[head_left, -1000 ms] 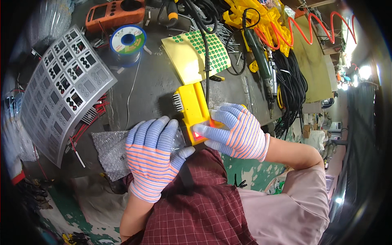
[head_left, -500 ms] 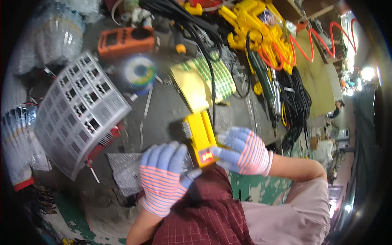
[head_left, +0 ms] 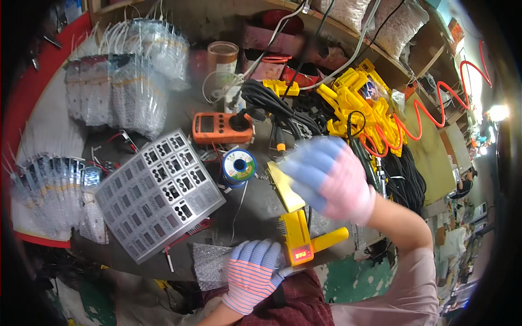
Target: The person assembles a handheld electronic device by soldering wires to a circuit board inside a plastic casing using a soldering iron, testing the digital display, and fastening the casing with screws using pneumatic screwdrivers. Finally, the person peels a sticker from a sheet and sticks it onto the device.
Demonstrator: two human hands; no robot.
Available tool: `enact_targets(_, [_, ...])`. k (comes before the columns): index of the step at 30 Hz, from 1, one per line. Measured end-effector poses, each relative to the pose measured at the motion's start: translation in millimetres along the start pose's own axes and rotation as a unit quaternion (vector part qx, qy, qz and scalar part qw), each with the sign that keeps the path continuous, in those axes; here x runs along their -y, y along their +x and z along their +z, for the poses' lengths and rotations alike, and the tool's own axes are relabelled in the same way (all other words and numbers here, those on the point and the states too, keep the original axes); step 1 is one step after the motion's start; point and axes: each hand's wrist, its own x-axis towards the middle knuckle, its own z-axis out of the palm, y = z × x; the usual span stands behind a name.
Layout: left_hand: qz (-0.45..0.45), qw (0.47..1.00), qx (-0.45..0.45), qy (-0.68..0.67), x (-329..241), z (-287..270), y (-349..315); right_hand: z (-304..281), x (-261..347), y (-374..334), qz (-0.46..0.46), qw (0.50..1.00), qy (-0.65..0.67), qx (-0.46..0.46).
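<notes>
Near the table's front edge is a yellow plastic device (head_left: 297, 231) with a lit red display. My left hand (head_left: 253, 276), in a striped glove, grips its left side, thumb low against the edge; the exact hold is partly hidden. A narrow yellow piece (head_left: 331, 238) sticks out to the right from beside the device, its far end free. Raised and blurred, my right hand (head_left: 331, 179) is above a yellow sheet (head_left: 286, 187), covering most of it. What its smeared fingers hold, if anything, cannot be made out. Bubble wrap (head_left: 209, 266) lies beside my left hand.
Left of centre lies a grey sheet of printed labels (head_left: 157, 198). Beyond are a solder wire spool (head_left: 239, 167), an orange multimeter (head_left: 222, 128) and black cables (head_left: 272, 106). Yellow plastic parts (head_left: 361, 103) are heaped at the back right. Bubble-wrapped bundles (head_left: 117, 87) occupy the left.
My right hand has left the device and risen up and away over the yellow sheet. The narrow yellow piece now angles out rightward instead of lying along the device. The view has shifted.
</notes>
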Motion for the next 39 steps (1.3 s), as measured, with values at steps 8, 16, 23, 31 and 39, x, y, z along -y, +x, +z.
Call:
enact_targets(8, [-0.015,0.986,0.086,0.145,4,-26,-3,73,-50,135,-0.059,0.859,-0.37,0.349])
enact_targets(16, [0.024,0.985,0.056,0.162,12,-22,-7,6,-41,147,-0.107,0.871,-0.388,0.283])
enact_targets(23, [0.03,0.969,0.156,0.19,-3,-43,16,-118,3,30,0.019,0.876,-0.482,-0.003])
enact_targets(31, [0.091,0.968,0.029,0.232,20,-43,-1,-136,-63,-142,0.245,0.903,-0.345,0.071])
enact_targets(39, [0.071,0.965,0.124,0.22,23,-19,4,-69,-103,-264,0.352,0.857,-0.364,0.098])
